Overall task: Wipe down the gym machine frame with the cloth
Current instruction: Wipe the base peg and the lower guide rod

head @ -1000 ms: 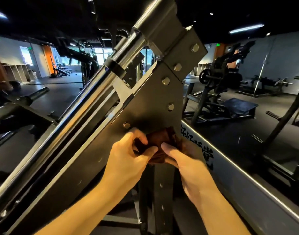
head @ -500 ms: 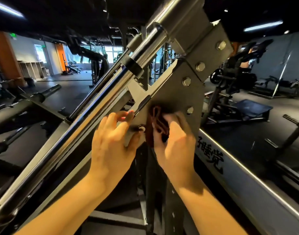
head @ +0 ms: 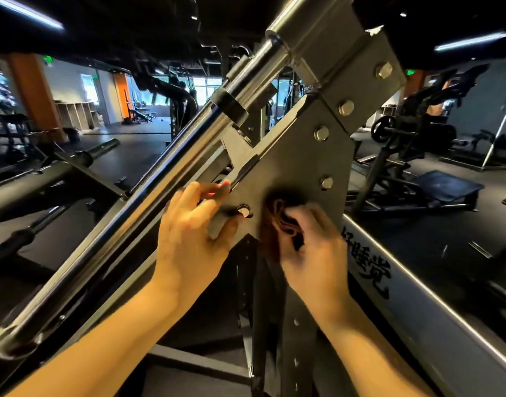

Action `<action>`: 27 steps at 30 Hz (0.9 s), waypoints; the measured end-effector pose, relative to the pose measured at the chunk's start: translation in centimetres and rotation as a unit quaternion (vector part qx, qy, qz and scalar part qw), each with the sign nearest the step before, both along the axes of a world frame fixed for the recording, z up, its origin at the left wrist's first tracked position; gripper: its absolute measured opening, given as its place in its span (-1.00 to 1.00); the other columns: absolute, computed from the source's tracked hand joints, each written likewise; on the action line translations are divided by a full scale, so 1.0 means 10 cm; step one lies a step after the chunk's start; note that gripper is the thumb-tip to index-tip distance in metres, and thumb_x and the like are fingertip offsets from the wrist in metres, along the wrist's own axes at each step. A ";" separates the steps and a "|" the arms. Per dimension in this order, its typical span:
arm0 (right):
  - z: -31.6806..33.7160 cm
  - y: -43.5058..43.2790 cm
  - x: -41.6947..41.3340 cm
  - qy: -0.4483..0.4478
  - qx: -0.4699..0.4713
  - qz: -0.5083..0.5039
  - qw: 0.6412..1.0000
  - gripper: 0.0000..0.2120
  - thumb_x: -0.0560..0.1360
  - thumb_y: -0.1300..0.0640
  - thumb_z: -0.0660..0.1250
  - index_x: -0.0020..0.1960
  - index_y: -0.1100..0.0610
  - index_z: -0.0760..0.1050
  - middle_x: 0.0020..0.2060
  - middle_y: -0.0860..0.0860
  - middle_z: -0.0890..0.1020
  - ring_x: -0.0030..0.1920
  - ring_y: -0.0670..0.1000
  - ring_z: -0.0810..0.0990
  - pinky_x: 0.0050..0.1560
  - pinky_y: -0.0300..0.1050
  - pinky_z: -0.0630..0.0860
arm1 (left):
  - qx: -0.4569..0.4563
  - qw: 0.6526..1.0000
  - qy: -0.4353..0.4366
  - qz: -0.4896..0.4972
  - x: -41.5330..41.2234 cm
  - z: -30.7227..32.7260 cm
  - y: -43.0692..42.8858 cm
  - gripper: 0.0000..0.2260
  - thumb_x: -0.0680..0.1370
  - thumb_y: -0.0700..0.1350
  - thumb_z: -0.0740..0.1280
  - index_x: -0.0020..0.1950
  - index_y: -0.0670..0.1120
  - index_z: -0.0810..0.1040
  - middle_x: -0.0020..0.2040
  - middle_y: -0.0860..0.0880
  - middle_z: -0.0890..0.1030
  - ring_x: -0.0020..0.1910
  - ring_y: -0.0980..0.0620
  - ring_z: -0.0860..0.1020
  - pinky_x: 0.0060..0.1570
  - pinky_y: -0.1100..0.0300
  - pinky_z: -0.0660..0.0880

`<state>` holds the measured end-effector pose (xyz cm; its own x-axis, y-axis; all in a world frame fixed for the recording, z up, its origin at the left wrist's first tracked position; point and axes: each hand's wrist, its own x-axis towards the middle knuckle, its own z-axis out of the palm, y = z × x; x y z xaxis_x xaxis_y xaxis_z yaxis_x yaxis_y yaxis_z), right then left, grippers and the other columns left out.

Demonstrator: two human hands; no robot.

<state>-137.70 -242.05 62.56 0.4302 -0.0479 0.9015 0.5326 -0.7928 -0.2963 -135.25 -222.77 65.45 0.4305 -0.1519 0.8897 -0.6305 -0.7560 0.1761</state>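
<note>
Currently the cloth (head: 277, 222), dark brown and bunched, lies against the grey plate of the machine frame (head: 297, 156). It sits low on the plate, just right of a round bolt head (head: 244, 211).

My right hand (head: 315, 253) grips it, fingers curled over the wad and pressing it to the metal. The hand is blurred, so exact finger placement is not readable.

My left hand (head: 194, 233) holds nothing. Its fingers are loosely spread, with the tips resting where the plate meets the chrome rail (head: 148, 202) and the thumb just beside the bolt head. Probably a brace.

Step in hand: wiping the lower plate. I judge much remains, namely the upper plate with its hex bolts (head: 326, 183), the rail, and the lettered beam (head: 418, 305) to the right.

Next move: work the cloth up the plate with even pressure and circle each bolt. Opening out the wad would give more contact. The left hand must shift before its patch can be reached.
</note>
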 end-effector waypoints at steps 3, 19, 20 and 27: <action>0.11 -0.32 0.00 -0.019 0.027 -0.074 0.997 -0.79 0.49 0.21 0.45 0.11 0.18 0.56 0.01 0.06 0.66 -0.04 0.00 0.67 -0.04 -0.03 0.68 | 0.001 1.000 0.000 0.007 0.01 0.01 -0.01 -0.65 0.51 -0.09 0.53 0.26 -0.18 0.63 0.17 -0.09 0.57 0.11 -0.06 0.54 0.04 -0.03 0.56; -0.15 -0.30 0.02 -0.040 0.128 -0.086 0.987 -0.84 0.56 0.21 0.43 0.14 0.20 0.60 -0.01 0.08 0.67 -0.04 -0.13 0.60 -0.02 -0.25 0.57 | 0.015 0.997 0.008 0.070 -0.02 -0.17 -0.15 -0.31 0.50 0.07 0.49 0.52 -0.23 0.40 0.31 -0.26 0.46 0.26 -0.26 0.43 0.20 -0.09 0.49; 0.00 -0.27 0.06 -0.055 0.145 -0.081 0.985 -0.85 0.58 0.19 0.44 0.11 0.21 0.60 -0.03 0.06 0.68 -0.04 -0.12 0.60 -0.02 -0.28 0.55 | 0.016 0.997 0.013 0.075 -0.03 -0.19 -0.16 -0.28 0.49 0.09 0.48 0.54 -0.22 0.37 0.33 -0.26 0.44 0.28 -0.26 0.41 0.24 -0.12 0.48; -0.75 -0.12 -0.07 0.048 0.096 -0.045 0.993 -0.91 0.56 0.15 0.44 0.04 0.10 0.57 -0.05 -0.08 0.62 -0.10 -0.16 0.62 -0.12 -0.34 0.57 | 0.032 0.993 0.038 0.105 -0.04 -0.32 -0.20 -0.09 0.46 0.17 0.49 0.65 -0.15 0.14 0.49 -0.25 0.29 0.44 -0.25 0.21 0.49 -0.22 0.16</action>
